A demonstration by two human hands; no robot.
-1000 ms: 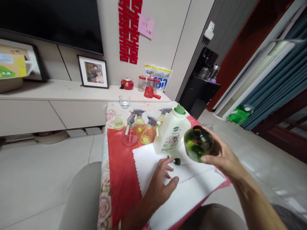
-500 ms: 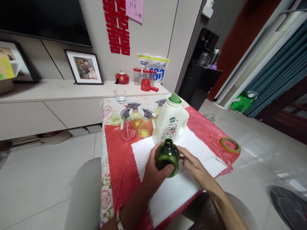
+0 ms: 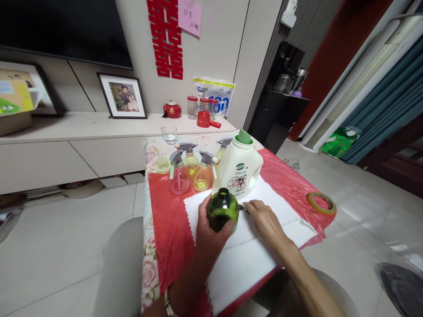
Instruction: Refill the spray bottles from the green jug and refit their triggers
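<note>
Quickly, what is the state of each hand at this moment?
Left hand: closed around the green bottle, holding it.
Right hand: at the small dark piece; whether it grips it cannot be told.

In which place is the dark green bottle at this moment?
In the head view, below centre, the dark green bottle is held in the left hand, in front of the pale jug and left of the right hand.

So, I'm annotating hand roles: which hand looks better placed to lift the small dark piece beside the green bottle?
Probably the right hand: it is right at the small dark piece, while the left hand holds the green bottle.
</note>
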